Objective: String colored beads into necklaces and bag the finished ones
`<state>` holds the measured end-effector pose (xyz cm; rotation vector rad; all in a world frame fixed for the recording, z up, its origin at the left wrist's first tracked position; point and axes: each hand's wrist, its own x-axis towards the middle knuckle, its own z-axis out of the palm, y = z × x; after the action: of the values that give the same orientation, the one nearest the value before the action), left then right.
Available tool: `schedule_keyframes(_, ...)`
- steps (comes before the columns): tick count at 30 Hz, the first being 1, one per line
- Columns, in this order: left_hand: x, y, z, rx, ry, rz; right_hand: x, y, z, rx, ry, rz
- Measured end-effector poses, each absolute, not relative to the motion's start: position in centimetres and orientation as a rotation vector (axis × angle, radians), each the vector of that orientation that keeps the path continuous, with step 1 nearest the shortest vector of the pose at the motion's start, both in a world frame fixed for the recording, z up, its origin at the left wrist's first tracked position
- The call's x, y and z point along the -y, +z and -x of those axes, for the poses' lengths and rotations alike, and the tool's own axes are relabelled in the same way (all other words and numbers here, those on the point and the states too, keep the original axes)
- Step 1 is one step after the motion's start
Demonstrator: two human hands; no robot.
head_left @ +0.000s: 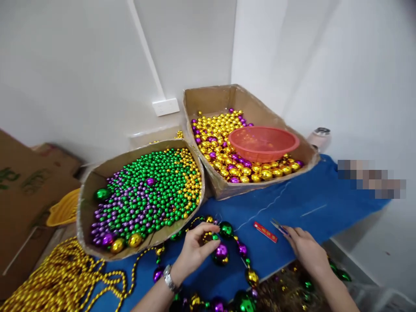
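My left hand (pixel 196 246), wearing a metal watch, is over the blue cloth with thumb and forefinger apart. Next to its fingertips are a shiny green ball (pixel 226 229) and a purple ball (pixel 221 250), part of a bead necklace (pixel 252 276) of purple, green and gold balls looped on the cloth. No object shows clearly in this hand's grip. In my right hand (pixel 307 247) is a small pair of snips (pixel 280 227), blades pointing up and left; the fingers hide most of the handle. A red packet (pixel 265 232) with yellow marks lies just left of the blades.
Two cardboard boxes (pixel 85 221) (pixel 224 189) hold loose beads; a red plastic bowl (pixel 264 145) sits in the farther one. Gold bead strands (pixel 61 273) pile at lower left beside a yellow basket (pixel 63 209). White thread crosses the blue cloth (pixel 312 201). A pink bottle (pixel 320 138) stands behind.
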<state>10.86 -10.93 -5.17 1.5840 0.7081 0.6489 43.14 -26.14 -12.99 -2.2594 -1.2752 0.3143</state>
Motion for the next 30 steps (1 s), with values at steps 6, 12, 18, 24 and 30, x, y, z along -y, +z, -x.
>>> schedule_keyframes(6, 10.9, -5.4, -10.6, -0.653, 0.670, -1.559, 24.6, -10.9, -39.5, 1.284, 0.479, 2.185)
schedule_keyframes(12, 10.6, -5.5, -10.7, -0.632, 0.612, -1.520, 21.4, -4.8, -31.2, 1.450, 1.147, 1.624)
schedule_keyframes(18, 10.5, -5.2, -10.6, -0.593, 0.589, -1.501, 19.9, -4.4, -29.3, 1.490, 1.199, 1.518)
schedule_keyframes(24, 10.8, -4.9, -10.8, -0.572, 0.574, -1.567, 19.5, -4.2, -28.6, 1.519, 1.145, 1.475)
schedule_keyframes(30, 10.7, -5.0, -10.6, -0.625, 0.565, -1.530, 20.8, -6.4, -31.3, 1.579, 0.771, 1.699)
